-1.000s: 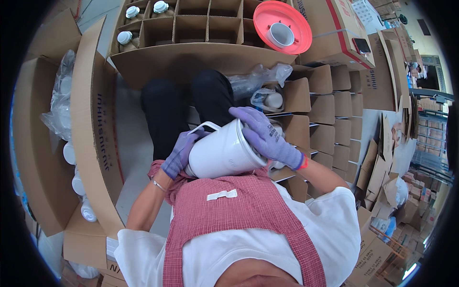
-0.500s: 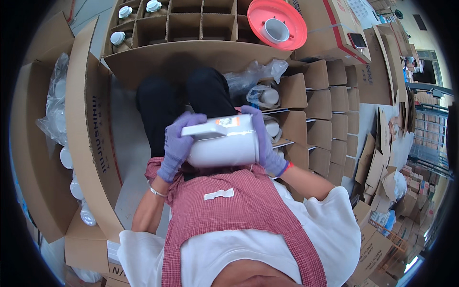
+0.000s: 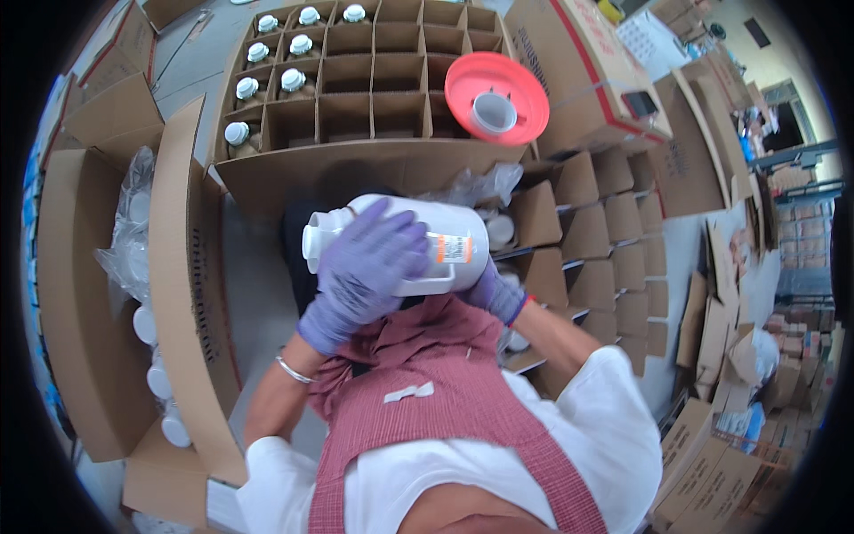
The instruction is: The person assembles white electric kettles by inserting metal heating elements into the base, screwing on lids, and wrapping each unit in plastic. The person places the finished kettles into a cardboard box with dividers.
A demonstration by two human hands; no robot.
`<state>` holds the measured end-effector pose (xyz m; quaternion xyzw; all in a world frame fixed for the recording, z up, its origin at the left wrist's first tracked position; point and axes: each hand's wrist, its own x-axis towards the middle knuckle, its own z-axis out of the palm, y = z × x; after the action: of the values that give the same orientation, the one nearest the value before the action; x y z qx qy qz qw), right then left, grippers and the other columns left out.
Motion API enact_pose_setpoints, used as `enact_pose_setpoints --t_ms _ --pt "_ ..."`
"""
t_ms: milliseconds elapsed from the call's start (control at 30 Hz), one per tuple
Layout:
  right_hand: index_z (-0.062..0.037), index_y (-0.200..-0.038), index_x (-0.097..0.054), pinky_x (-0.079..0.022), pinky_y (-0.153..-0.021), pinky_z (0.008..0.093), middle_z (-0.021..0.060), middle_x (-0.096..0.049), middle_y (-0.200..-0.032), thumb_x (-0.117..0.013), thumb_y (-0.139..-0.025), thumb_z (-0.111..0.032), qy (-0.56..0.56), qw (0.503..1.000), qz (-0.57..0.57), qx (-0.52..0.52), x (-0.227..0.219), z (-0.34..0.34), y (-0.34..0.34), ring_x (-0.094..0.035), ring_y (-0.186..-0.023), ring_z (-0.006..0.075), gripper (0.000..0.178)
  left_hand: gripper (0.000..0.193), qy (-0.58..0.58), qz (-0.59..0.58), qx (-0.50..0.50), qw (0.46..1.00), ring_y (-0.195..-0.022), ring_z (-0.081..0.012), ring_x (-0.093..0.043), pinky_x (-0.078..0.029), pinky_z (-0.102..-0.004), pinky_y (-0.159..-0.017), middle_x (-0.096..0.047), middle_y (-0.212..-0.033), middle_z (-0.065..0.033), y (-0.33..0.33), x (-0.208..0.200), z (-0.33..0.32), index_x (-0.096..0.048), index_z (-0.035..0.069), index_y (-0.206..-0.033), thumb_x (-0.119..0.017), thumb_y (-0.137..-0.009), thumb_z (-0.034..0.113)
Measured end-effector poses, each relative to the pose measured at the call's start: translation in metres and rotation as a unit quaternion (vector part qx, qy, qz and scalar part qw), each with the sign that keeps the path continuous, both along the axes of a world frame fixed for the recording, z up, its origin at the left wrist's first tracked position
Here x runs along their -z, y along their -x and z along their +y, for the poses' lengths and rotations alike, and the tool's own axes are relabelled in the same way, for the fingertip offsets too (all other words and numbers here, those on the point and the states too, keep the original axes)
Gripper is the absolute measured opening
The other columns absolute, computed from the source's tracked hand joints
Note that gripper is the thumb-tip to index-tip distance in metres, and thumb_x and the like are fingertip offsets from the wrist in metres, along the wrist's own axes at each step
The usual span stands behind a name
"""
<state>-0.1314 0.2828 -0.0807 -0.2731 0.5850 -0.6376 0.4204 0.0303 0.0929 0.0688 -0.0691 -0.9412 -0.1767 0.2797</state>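
Fingers of the left hand (image 3: 369, 262), gloved in purple, are spread and curved over the near-neck part of a white jug (image 3: 414, 227), gripping its body. The right hand (image 3: 491, 289), gloved alike, bears against the lower side of the base end; its fingertips are hidden by the jug, so their exact closure cannot be determined.

The jug is held on its side above the lap. Its white cap (image 3: 310, 245) points to the person's left, and its base faces right. An orange-and-white label (image 3: 454, 249) and the handle (image 3: 440, 283) face the wearer.

A bracelet (image 3: 294, 371) encircles the left wrist; a red band (image 3: 521, 311) encircles the right. A red checked apron (image 3: 427, 409) covers the torso.

Ahead stands a divided carton (image 3: 356, 160); capped bottles (image 3: 293, 80) occupy cells at its left. A red disc (image 3: 463, 84) bearing a white cup (image 3: 494, 114) rests over its near-right corner. Cardboard dividers (image 3: 592, 236) stand at the right. At the left, a long carton (image 3: 182, 294) contains clear plastic wrap (image 3: 129, 236) and white-topped containers (image 3: 145, 325).
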Motion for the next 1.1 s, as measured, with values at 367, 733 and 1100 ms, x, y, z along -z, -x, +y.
enact_pose_setpoints --t_ms 367,733,1100 --pt "-0.0015 -0.134 -0.051 -0.048 -0.101 0.0369 0.0152 -0.061 -0.128 -0.044 -0.103 -0.048 0.008 0.973 -0.211 0.095 -0.037 -0.038 0.023 -0.062 -0.114 0.0259 0.056 0.036 -0.144 -0.004 -0.053 0.988 -0.109 -0.0278 -0.067 -0.04 -0.0402 -0.11 -0.072 -0.106 -0.0153 0.005 0.005 -0.001 -0.073 0.002 -0.101 -0.053 -0.072 -0.003" --pt "-0.002 -0.149 -0.036 -0.027 -0.117 0.0333 0.0133 -0.038 -0.151 -0.046 -0.102 -0.022 0.07 0.979 0.189 -0.002 -0.089 -0.055 0.027 -0.034 -0.142 0.0236 0.052 0.032 -0.594 0.007 -0.168 0.787 -0.096 -0.0207 -0.067 -0.049 -0.032 -0.098 -0.072 -0.102 -0.0128 0.001 0.028 -0.028 -0.071 -0.005 -0.104 -0.047 -0.083 -0.002" --pt "-0.0067 -0.12 -0.059 -0.042 -0.099 0.0483 0.017 -0.058 -0.122 -0.069 -0.083 -0.032 -0.329 0.685 0.578 0.295 -0.048 -0.09 0.218 -0.054 -0.116 0.0336 0.046 0.044 -0.584 0.123 -0.138 0.79 -0.125 -0.0194 -0.055 -0.047 -0.0366 -0.105 -0.056 -0.137 -0.0107 0.023 0.074 -0.038 -0.043 0.003 -0.144 -0.035 -0.108 0.028"
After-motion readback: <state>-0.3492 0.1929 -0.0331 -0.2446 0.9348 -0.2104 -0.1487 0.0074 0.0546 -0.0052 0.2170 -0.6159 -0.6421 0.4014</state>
